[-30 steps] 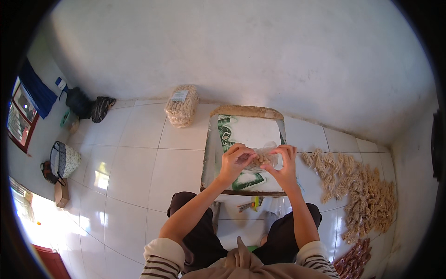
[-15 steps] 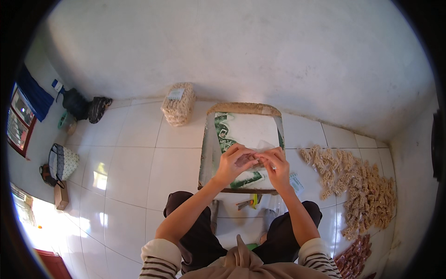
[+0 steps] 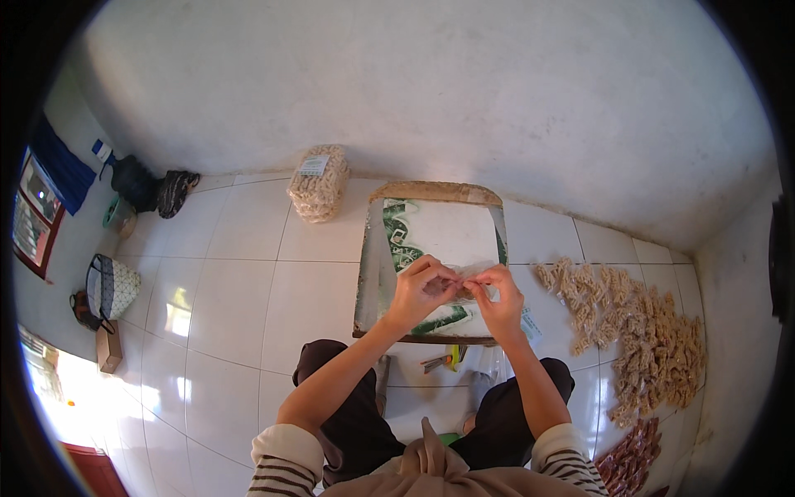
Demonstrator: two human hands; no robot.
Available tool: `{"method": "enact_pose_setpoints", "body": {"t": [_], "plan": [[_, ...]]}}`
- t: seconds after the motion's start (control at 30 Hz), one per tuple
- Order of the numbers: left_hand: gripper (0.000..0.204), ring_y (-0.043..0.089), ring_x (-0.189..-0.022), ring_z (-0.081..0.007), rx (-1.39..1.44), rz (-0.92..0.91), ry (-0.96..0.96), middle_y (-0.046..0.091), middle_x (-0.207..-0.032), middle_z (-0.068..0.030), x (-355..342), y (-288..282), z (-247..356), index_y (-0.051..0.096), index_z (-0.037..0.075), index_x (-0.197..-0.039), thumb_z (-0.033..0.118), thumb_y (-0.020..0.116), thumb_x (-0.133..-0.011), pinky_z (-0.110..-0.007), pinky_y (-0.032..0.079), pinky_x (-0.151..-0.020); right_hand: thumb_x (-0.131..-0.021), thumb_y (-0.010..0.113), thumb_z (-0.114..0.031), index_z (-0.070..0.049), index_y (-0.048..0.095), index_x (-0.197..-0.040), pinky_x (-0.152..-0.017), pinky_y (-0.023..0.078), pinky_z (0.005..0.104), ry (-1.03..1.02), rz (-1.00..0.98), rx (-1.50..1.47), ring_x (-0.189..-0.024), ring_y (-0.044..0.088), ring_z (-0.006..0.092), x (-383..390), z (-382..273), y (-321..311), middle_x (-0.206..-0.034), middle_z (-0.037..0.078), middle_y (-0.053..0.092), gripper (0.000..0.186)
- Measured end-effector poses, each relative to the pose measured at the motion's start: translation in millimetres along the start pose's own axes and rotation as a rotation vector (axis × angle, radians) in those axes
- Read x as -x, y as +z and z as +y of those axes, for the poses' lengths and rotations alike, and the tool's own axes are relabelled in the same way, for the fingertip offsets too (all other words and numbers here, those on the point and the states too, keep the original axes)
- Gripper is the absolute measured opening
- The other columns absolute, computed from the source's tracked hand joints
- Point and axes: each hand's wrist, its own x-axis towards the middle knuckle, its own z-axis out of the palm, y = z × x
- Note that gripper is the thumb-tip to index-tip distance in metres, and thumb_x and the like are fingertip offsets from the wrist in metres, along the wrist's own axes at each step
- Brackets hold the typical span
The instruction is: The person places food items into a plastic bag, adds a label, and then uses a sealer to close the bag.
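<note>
From the head view, looking down: pinching a clear plastic bag (image 3: 474, 270) between thumb and fingertips of left hand (image 3: 424, 291) and right hand (image 3: 497, 300), with fingertips of both almost meeting in the middle. Curled fingers on both sides, in a fine grip rather than a fist; cannot tell which finger presses hardest, or how much lies inside the bag, mostly hidden behind the fingers. Bag held over the near half of a low table (image 3: 370, 273), in front of the body and between the two hands; cannot tell whether touching the tabletop. On the tabletop, a white sheet (image 3: 457, 228) with green print along its left side, and at the far end a worn brown edge (image 3: 439, 192). Below the near edge, on the tiled floor (image 3: 224, 306), a small yellow object (image 3: 453, 358), too small to identify. Just right of the table, partly behind the right forearm, a pale blue label sheet (image 3: 531, 328). Farther right, a wide spread of small beige packets (image 3: 654, 348), with dark red packets (image 3: 633, 460) just beside its near end. Left of the table, by the wall (image 3: 414, 83), a tall clear pack of beige pieces (image 3: 317, 190) with a pale label on top. At far left, a white patterned basket (image 3: 118, 287) near a brown box (image 3: 108, 349).
</note>
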Motion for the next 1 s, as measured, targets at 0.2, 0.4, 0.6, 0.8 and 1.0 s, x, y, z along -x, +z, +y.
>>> {"method": "enact_pose_setpoints", "body": {"t": [0.2, 0.4, 0.6, 0.8, 1.0], "plan": [[0.014, 0.062, -0.071, -0.0161, -0.015, 0.084, 0.037, 0.056, -0.08, -0.006, -1.4, 8.8, 0.1, 0.063, 0.001, -0.081, -0.006, 0.069, -0.07, -0.026, 0.054, -0.06, -0.072, 0.073, -0.004, -0.006, 0.052, -0.107, -0.072, 0.046, 0.0329, -0.132, 0.008, 0.219, -0.083, 0.054, 0.0257, 2.5, -0.1, 0.4, -0.086, 0.007, 0.057, 0.04], [0.015, 0.062, -0.074, -0.0128, -0.048, 0.08, 0.009, 0.055, -0.085, -0.0054, -2.4, 7.3, 5.2, 0.063, 0.0, -0.086, -0.008, 0.067, -0.074, -0.023, 0.053, -0.066, -0.067, 0.079, -0.017, -0.006, 0.048, -0.116, -0.08, 0.042, 0.0386, 0.023, 0.054, 0.144, -0.096, 0.045, 0.0284, -23.5, -21.0, -26.2, -0.099, 0.008, 0.05, 0.058], [0.016, 0.064, -0.074, -0.0138, -0.08, 0.096, 0.026, 0.055, -0.084, -0.0053, -3.7, 10.0, -2.4, 0.063, 0.0, -0.086, -0.006, 0.069, -0.073, -0.024, 0.055, -0.065, -0.069, 0.076, -0.015, -0.006, 0.062, -0.096, -0.075, 0.043, 0.0363, -0.088, -0.166, 0.257, -0.092, 0.047, 0.0252, -16.6, -3.7, -31.1, -0.092, 0.005, 0.051, 0.032], [0.021, 0.064, -0.072, -0.015, -0.103, 0.11, 0.062, 0.056, -0.084, -0.0061, -6.5, 10.4, 2.8, 0.063, 0.001, -0.088, -0.003, 0.072, -0.07, -0.025, 0.056, -0.065, -0.074, 0.067, 0.002, -0.005, 0.066, -0.088, -0.061, 0.045, 0.0313, -0.063, -0.068, 0.16, -0.081, 0.052, 0.0212, -10.4, -3.3, -13.0, -0.084, 0.004, 0.055, 0.016], [0.026, 0.064, -0.073, -0.0149, -0.152, 0.06, 0.114, 0.056, -0.084, -0.0059, -6.6, 4.3, 8.7, 0.063, 0.0, -0.089, 0.001, 0.076, -0.067, -0.025, 0.056, -0.066, -0.075, 0.062, 0.008, -0.007, 0.067, -0.09, -0.059, 0.045, 0.0303, -0.046, -0.046, 0.073, -0.079, 0.052, 0.0207, -6.6, -1.2, -4.4, -0.083, 0.004, 0.057, 0.021]]}}
